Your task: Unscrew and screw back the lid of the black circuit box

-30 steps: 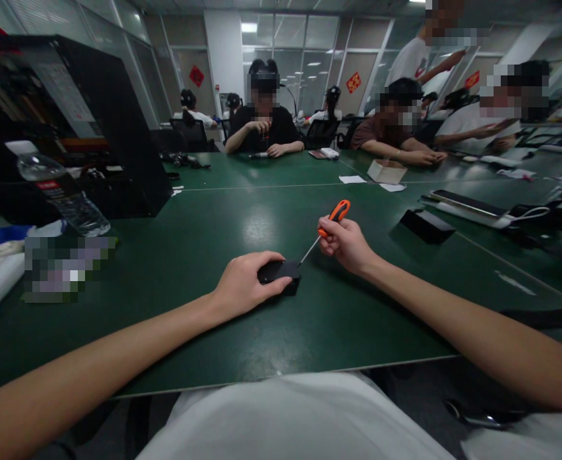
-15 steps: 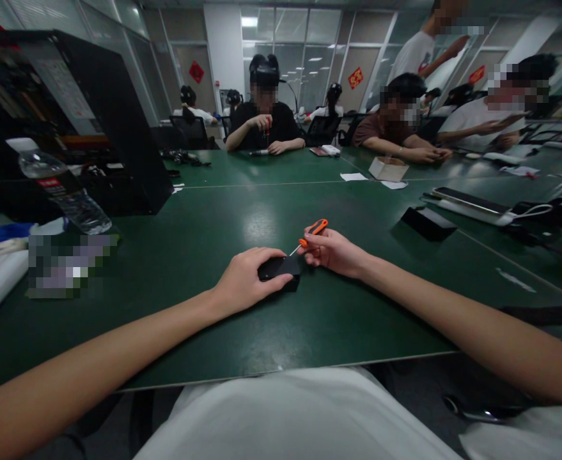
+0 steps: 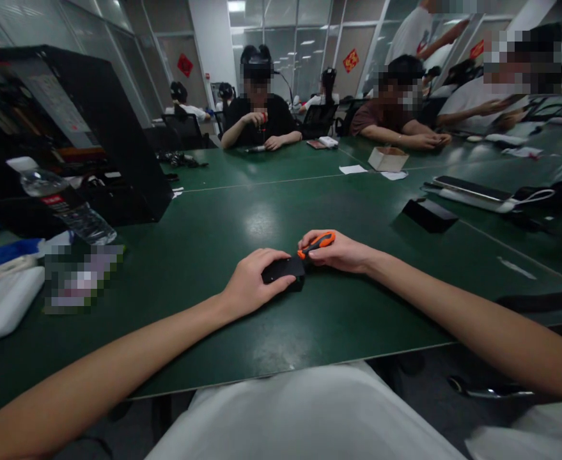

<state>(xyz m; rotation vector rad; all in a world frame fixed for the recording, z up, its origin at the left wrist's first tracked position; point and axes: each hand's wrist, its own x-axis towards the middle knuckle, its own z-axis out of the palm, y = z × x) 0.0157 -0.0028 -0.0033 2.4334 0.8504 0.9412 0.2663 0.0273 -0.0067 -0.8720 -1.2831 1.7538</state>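
Note:
On the green table (image 3: 223,243) sits a small black box (image 3: 283,271) with a flat top, perhaps of plastic. My left hand (image 3: 256,276) is closed around it, thumb on the near side and fingers on the far side. In my right hand (image 3: 341,250) is a screwdriver (image 3: 321,242) with an orange and black handle. The handle is tilted low, its front end close to the box's right end. I cannot make out the blade or whether its tip touches the box.
A water bottle (image 3: 67,201) and a black cabinet (image 3: 112,134) stand at the left. A black block-shaped piece (image 3: 429,214) lies to the right, near a long dark-topped device (image 3: 472,193). Farther off is a small open carton (image 3: 388,159). Across the table a person (image 3: 259,115) holds a red-handled tool.
The screwdriver has tipped to a lower angle, and its blade no longer shows. My right hand has shifted slightly right, its fingers drawn around the handle. My left hand keeps its hold.

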